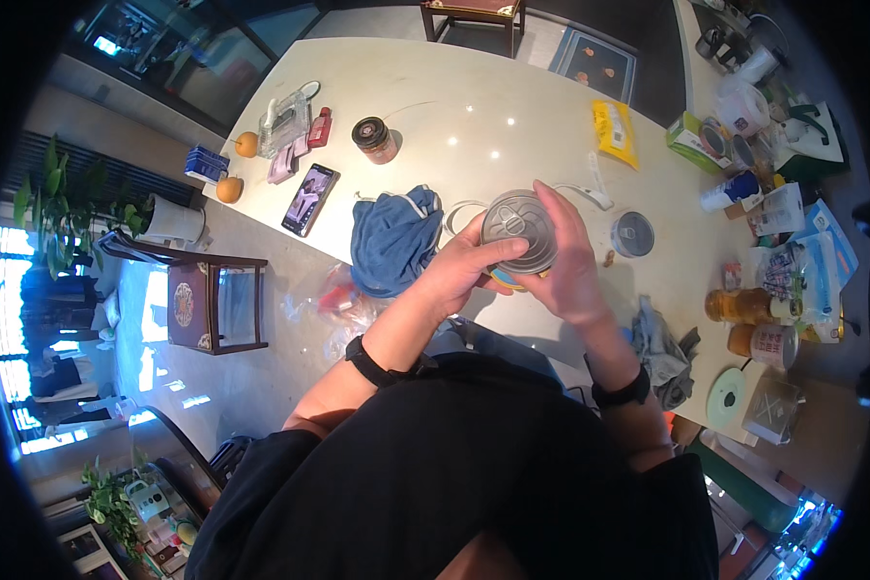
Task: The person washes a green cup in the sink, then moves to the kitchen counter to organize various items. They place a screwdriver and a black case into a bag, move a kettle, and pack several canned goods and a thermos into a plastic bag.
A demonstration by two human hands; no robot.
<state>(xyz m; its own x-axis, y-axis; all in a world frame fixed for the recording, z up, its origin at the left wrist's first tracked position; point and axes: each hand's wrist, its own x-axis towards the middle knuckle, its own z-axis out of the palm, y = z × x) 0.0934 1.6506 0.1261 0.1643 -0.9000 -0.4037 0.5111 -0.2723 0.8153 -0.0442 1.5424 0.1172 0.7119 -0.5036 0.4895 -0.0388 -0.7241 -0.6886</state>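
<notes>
Between both hands I hold a round can (536, 217) with a ring-pull metal lid facing up. My left hand (458, 272) grips its left side, the thumb lying across the lid. Around the right side curves my right hand (571, 264). Part of a yellow and blue edge shows beneath the can; its body is mostly hidden. A second ring-pull can (632, 234) stands on the table to the right, near a small brown piece (609, 258). Left of my hands lies a crumpled blue cloth (395, 235). A white ring-shaped item (464, 214) is partly covered by my left hand.
On the pale table (420, 80) are a phone (310, 199), a dark-lidded jar (375, 140), a yellow packet (615, 134) and a grey cloth (660, 355). Bottles, including an amber one (739, 305), and packages crowd the right side. A wooden chair (196, 304) stands left.
</notes>
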